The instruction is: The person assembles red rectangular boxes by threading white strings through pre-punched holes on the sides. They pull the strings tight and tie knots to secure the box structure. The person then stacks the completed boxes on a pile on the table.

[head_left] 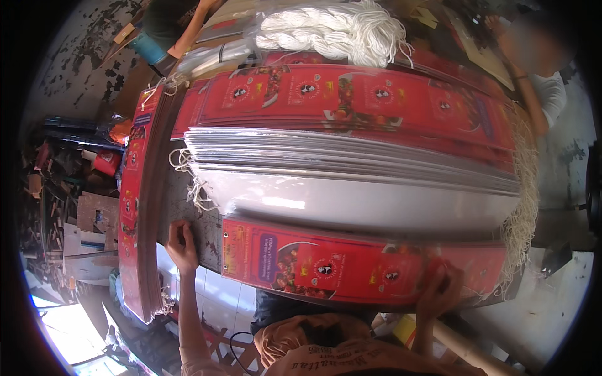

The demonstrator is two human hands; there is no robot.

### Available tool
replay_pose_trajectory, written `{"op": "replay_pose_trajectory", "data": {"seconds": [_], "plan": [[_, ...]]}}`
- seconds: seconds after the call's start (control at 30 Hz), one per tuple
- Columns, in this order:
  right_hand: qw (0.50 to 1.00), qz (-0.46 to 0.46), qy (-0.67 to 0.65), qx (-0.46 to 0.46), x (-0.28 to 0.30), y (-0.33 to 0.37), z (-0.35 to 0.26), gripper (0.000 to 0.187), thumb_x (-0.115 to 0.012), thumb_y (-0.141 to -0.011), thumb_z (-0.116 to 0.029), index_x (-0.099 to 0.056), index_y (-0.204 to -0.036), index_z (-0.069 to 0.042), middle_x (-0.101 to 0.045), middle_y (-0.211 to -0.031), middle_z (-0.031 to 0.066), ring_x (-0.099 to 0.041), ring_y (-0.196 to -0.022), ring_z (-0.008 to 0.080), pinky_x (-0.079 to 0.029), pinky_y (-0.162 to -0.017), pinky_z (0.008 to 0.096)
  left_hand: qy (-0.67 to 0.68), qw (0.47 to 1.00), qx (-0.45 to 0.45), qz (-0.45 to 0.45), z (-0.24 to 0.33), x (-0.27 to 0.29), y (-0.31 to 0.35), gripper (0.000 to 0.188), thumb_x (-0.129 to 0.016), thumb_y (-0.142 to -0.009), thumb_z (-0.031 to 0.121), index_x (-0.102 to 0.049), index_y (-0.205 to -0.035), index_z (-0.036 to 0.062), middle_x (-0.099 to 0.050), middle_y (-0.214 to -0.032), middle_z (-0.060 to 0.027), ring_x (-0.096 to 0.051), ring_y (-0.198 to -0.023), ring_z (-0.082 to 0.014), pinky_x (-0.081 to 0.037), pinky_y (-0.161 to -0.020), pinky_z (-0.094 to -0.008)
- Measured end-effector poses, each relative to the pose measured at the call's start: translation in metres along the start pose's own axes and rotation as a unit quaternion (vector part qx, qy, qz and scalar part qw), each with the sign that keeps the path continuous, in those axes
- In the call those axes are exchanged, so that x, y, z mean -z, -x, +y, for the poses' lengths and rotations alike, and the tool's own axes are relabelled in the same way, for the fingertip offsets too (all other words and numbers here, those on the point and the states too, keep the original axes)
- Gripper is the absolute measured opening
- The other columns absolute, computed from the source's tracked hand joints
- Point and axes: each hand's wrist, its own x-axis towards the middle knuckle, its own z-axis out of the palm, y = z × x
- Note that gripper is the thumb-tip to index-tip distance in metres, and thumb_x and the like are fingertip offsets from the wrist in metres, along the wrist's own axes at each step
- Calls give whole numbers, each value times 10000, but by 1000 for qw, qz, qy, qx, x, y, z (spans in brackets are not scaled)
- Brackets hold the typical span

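"Where's the red printed strip (360, 268) on your feed?"

"I see it at the lower centre of the frame, just below the white sheets (351, 195) on the surface (207, 230)."

"And the fingers?"

"Left hand (182, 245), lower left: curled inward; I can't tell if they hold anything. Right hand (441, 291), lower right: bent over the strip's right part, grip unclear to me."
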Motion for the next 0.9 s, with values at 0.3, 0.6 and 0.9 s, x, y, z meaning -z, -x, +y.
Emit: {"op": "replay_pose_trajectory", "data": {"seconds": [0.3, 0.6, 0.9], "plan": [[998, 46, 52, -12, -2, 5, 6, 147, -548, -886, -138, -536, -787, -30, -555, -716, 94, -545, -616, 205, -421, -549, 323, -92, 996, 13, -18, 7, -7, 14, 54, -575, -830, 96, -542, -844, 55, -393, -529, -59, -391, -440, -180, -312, -440, -344], [997, 71, 19, 5, -6, 4, 10, 153, -575, -843, -88, -486, -730, -33, -478, -634, 88, -479, -552, 259, -344, -514, 361, -92, 996, -8, -20, 9, -9, 15, 69, -605, -803, 76, -537, -812, 69, -419, -507, -39, -426, -417, -197, -336, -454, -352], [996, 94, 10, 3, -7, 9, 17, 153, -557, -860, -72, -496, -729, -24, -503, -572, 56, -459, -480, 129, -347, -453, 265, -93, 993, -60, -41, 8, -7, 16, 99, -632, -773, 76, -537, -785, 98, -411, -494, -6, -442, -420, -187, -344, -473, -339]]}}
